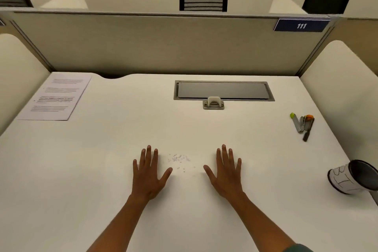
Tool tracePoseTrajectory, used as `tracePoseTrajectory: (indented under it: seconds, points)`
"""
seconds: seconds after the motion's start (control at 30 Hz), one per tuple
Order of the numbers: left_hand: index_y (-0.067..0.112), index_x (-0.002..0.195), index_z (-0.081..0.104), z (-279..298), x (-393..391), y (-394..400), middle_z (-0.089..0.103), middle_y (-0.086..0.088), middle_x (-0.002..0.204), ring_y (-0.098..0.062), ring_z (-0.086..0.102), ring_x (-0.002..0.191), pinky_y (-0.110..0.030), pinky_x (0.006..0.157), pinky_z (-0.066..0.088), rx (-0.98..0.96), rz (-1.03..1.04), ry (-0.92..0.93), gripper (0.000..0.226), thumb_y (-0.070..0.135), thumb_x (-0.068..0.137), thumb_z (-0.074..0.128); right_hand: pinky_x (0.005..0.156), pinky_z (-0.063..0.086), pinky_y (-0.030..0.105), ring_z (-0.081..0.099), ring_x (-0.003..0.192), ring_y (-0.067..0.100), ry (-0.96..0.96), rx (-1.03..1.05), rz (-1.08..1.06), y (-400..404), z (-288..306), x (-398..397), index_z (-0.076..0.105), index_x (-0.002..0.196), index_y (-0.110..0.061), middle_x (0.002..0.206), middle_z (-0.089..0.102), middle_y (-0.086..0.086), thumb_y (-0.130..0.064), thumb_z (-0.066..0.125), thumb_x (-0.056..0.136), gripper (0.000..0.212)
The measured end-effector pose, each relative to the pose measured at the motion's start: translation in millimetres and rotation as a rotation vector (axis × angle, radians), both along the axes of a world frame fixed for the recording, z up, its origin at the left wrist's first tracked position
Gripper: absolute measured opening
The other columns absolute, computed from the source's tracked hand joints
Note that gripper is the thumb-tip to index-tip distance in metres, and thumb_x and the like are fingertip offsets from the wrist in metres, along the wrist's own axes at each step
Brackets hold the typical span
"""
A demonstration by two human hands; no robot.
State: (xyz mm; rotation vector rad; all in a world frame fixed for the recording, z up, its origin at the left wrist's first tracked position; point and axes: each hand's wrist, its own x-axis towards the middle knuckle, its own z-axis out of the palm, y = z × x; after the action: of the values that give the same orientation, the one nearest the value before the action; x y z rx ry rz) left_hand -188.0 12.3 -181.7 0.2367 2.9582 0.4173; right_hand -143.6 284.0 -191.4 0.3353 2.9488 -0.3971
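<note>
My left hand lies flat on the white desk, palm down with fingers spread. My right hand lies flat the same way a little to the right. Between the two hands, just beyond the thumbs, a small scatter of tiny pale scraps lies on the desk. Neither hand holds anything.
A printed sheet of paper lies at the far left. A grey cable hatch with a small white hole punch at its edge sits at the back. A stapler-like tool lies at the right; a mug lies on its side at the right edge. Partition walls surround the desk.
</note>
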Motion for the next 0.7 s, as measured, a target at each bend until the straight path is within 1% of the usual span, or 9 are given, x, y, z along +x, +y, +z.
tracePoseTrajectory:
  seconds: [0.13,0.3,0.4,0.47,0.53,0.63,0.7]
  points:
    - [0.018,0.156,0.005,-15,19,1,-0.014,0.001,0.163,-0.017,-0.012,0.151,-0.055,0.121,0.005,-0.039,0.001,-0.02,0.097,0.08,0.082,0.009,0.118,-0.01,0.055,-0.021,0.148,0.018,-0.038,0.051,0.023,-3,-14,15,-0.004,0.154,-0.02,0.161,-0.022,-0.003,-0.077,0.005,0.085,0.09]
    - [0.015,0.155,0.01,-28,34,12,-0.002,-0.003,0.165,-0.021,-0.002,0.152,-0.058,0.12,0.008,-0.106,-0.025,0.018,0.095,0.078,0.085,0.023,0.117,-0.008,0.058,-0.016,0.149,0.02,-0.001,0.07,0.086,-17,-25,24,-0.001,0.154,-0.019,0.163,-0.013,-0.001,-0.078,0.008,0.085,0.092]
    - [0.014,0.155,0.008,-29,33,26,-0.001,-0.003,0.165,-0.021,-0.003,0.152,-0.059,0.12,0.005,-0.113,-0.084,0.029,0.094,0.077,0.087,0.023,0.117,-0.004,0.059,-0.01,0.15,0.023,0.006,0.079,0.148,-29,-25,24,0.004,0.154,-0.02,0.163,-0.007,0.0,-0.076,0.012,0.088,0.088]
    - [0.013,0.155,0.008,-29,31,37,-0.001,-0.004,0.165,-0.022,-0.002,0.152,-0.058,0.12,0.002,-0.109,-0.13,0.027,0.092,0.075,0.088,0.022,0.117,-0.005,0.06,-0.011,0.15,0.024,-0.003,0.101,0.191,-36,-25,24,0.002,0.154,-0.023,0.163,-0.01,0.0,-0.075,0.009,0.089,0.084]
    - [0.013,0.155,0.008,-29,31,45,-0.001,-0.004,0.164,-0.023,-0.003,0.152,-0.059,0.119,0.001,-0.115,-0.185,0.016,0.089,0.072,0.09,0.021,0.117,-0.005,0.06,-0.01,0.15,0.025,-0.003,0.1,0.232,-44,-24,23,0.003,0.154,-0.026,0.163,-0.01,0.001,-0.071,0.008,0.091,0.078]
    - [0.014,0.155,0.006,-31,33,46,-0.005,-0.002,0.164,-0.022,-0.003,0.152,-0.059,0.119,0.001,-0.117,-0.249,0.017,0.08,0.064,0.094,0.02,0.117,-0.001,0.061,-0.007,0.15,0.026,0.001,0.075,0.273,-54,-23,25,0.006,0.154,-0.03,0.163,-0.01,0.0,-0.064,0.012,0.094,0.069]
    - [0.016,0.155,0.002,-31,31,42,-0.008,-0.001,0.164,-0.022,-0.004,0.152,-0.059,0.119,-0.001,-0.102,-0.261,0.031,0.077,0.062,0.096,0.019,0.117,0.0,0.061,-0.008,0.15,0.026,0.009,0.07,0.264,-57,-22,25,0.006,0.154,-0.033,0.163,-0.01,0.0,-0.065,0.011,0.095,0.067]
